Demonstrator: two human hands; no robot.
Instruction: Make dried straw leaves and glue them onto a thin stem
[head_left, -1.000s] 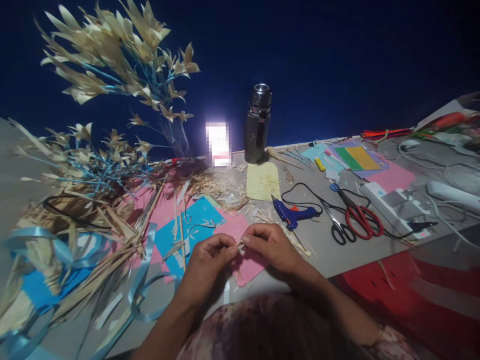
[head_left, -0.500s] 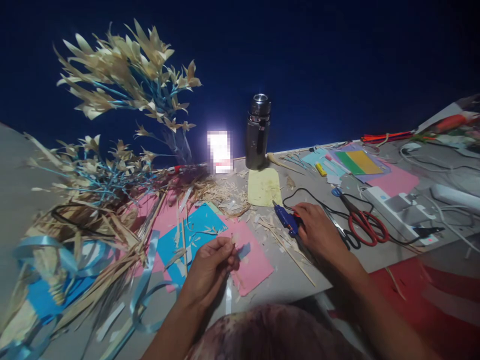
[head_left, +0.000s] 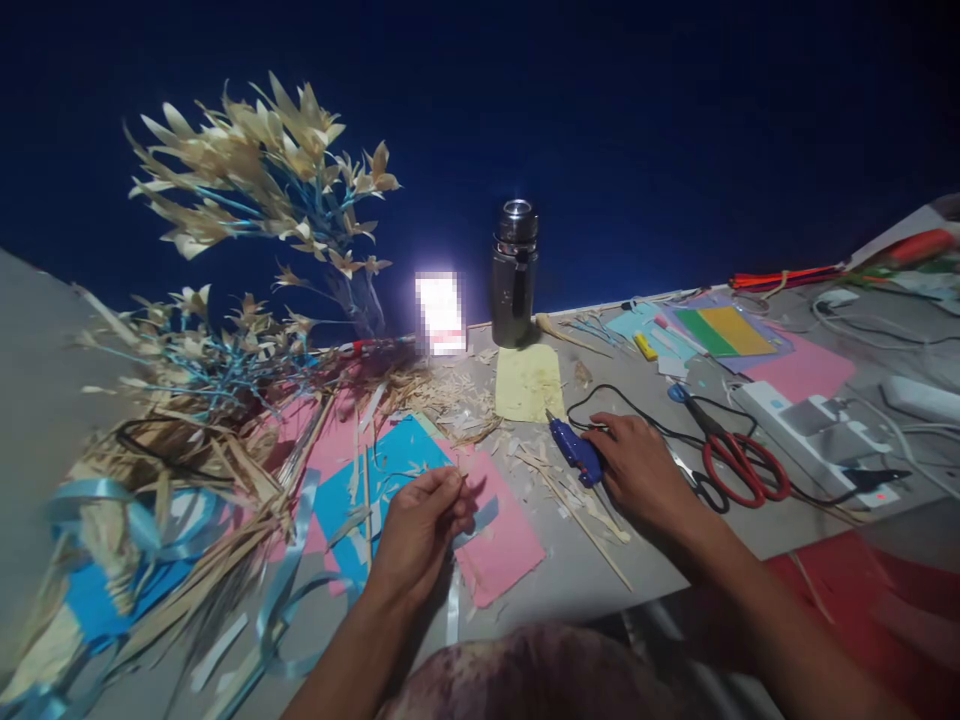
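My left hand is closed in a pinch above the pink paper sheet and the edge of the blue paper sheet. A tiny tip shows at its fingertips, too small to name. On the table, a blue glue gun lies on its side with its nozzle toward the yellow paper. My right hand rests just right of the glue gun, fingers stretched out and apart, the fingertips close to its back end; whether they touch it I cannot tell.
Red-handled scissors and a white power strip with cords lie at right. A dark metal flask stands at the back beside a bright, blurred-out light. Dried-husk flowers, husk strips and blue ribbon crowd the left.
My right hand's fingers have loosened and drawn slightly back from the glue gun, which lies on the table. The left hand keeps its pinch. The view has shifted slightly.
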